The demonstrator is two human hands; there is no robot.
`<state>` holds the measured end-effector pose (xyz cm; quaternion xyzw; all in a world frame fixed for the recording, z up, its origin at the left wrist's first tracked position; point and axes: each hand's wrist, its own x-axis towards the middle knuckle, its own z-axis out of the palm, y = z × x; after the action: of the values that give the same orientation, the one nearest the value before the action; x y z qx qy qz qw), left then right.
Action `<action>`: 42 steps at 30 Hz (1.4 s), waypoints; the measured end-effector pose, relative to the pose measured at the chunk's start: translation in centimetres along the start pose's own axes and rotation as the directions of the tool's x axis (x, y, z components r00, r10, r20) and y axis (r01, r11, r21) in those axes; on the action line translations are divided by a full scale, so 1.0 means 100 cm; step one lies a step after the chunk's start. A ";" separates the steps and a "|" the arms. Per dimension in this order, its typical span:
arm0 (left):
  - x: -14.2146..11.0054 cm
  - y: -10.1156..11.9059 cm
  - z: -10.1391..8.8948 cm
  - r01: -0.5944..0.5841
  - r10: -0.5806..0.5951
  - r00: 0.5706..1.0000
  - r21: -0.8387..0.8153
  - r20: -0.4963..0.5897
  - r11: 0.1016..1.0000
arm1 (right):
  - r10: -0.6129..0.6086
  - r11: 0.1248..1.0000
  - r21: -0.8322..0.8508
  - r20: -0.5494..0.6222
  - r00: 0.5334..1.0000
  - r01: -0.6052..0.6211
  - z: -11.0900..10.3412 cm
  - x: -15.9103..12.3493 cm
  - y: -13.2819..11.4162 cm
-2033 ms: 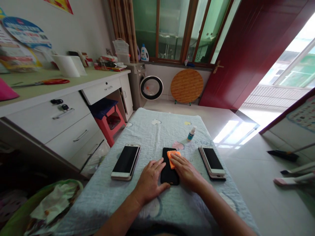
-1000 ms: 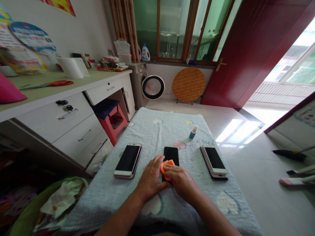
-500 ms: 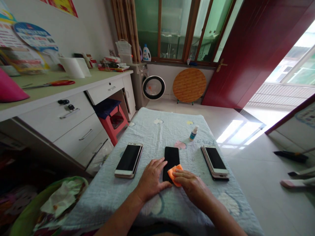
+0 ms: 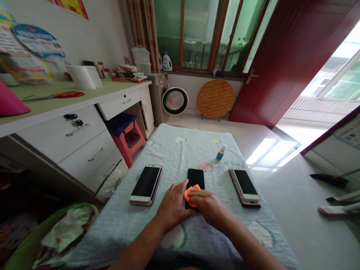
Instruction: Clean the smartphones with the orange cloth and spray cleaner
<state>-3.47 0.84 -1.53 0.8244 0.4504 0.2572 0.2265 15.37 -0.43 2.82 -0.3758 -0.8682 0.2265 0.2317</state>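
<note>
A black smartphone (image 4: 196, 177) lies flat on the cloth-covered table in front of me. My left hand (image 4: 172, 202) holds it in place, with the fingers along its left edge and the thumb by its lower end. An orange cloth (image 4: 191, 194) is pressed onto the phone's screen under the fingers of my right hand (image 4: 209, 205). The cloth and both hands hide the lower part of the phone. To the left, a stack of phones (image 4: 146, 183) lies with a white one on top. Another stack of phones (image 4: 246, 185) lies to the right.
A small spray bottle (image 4: 220, 153) stands toward the back right of the light blue tablecloth (image 4: 174, 150). Left of the table are a white desk (image 4: 81, 142), a red stool (image 4: 128, 140) and a green basket (image 4: 28, 236). A washing machine (image 4: 160, 90) has its round door ajar.
My right hand has slid the orange cloth left and slightly up across the phone's screen. My left hand stays at the phone's edge. The view has shifted slightly.
</note>
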 end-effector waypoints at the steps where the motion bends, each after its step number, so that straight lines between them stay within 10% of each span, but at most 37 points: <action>1: 0.000 -0.001 0.001 -0.006 0.006 1.000 0.000 -0.005 1.000 | 0.002 1.000 -0.012 -0.007 1.000 -0.002 -0.001 0.005 0.002; 24: 0.001 0.013 -0.010 0.021 -0.019 0.999 0.053 -0.041 0.998 | 0.129 0.954 -0.237 -0.232 0.964 -0.184 -0.003 0.063 0.072; 42: -0.001 0.006 -0.006 0.071 -0.060 0.995 0.134 -0.084 0.988 | 0.182 0.979 -0.078 -0.076 0.980 -0.187 0.006 0.029 0.025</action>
<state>-3.54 0.56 -0.74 0.8118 0.5025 0.2510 0.1596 14.63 3.11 1.62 -0.4718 -0.8300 0.1969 0.2230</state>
